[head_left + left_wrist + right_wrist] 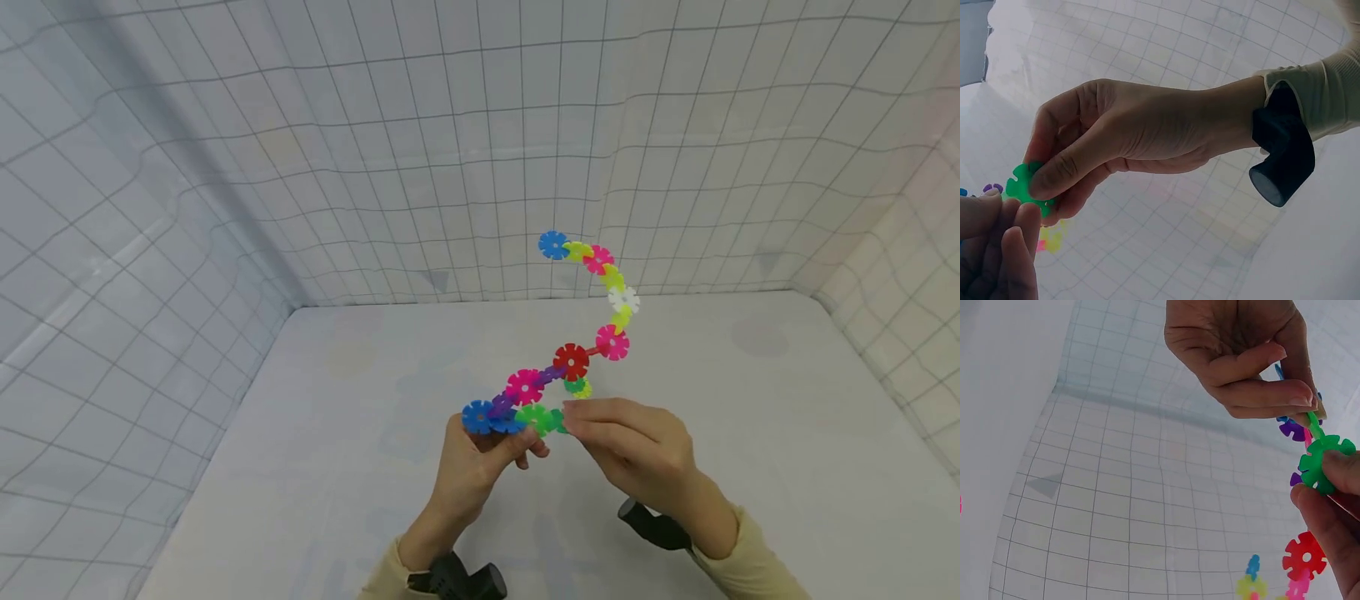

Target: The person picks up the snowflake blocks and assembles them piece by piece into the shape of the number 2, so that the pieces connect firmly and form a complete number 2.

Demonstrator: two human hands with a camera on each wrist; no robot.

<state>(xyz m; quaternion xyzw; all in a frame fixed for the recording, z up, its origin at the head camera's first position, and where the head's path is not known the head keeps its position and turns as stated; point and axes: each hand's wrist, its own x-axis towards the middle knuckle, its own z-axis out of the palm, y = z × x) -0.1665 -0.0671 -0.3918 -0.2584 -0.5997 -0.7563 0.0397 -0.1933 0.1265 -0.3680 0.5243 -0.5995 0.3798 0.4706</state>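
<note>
A chain of colourful notched plastic discs is held up in front of me in the head view. My left hand (468,471) pinches a light green disc (534,415) between thumb and fingers, beside a blue disc (477,417) at the chain's near end. My right hand (648,454) pinches a darker green disc (1315,464), joined to the light green one. From there the chain runs through a pink disc (524,387), a red disc (572,362) and a white disc (624,300), curving up to a blue end disc (553,245). Two smaller green and yellow discs (583,390) show just above my right fingers.
Both hands are above a white table surface (337,467). White sheeting with a dark grid (450,167) rises behind and on both sides. Each wrist wears a black camera (1282,147).
</note>
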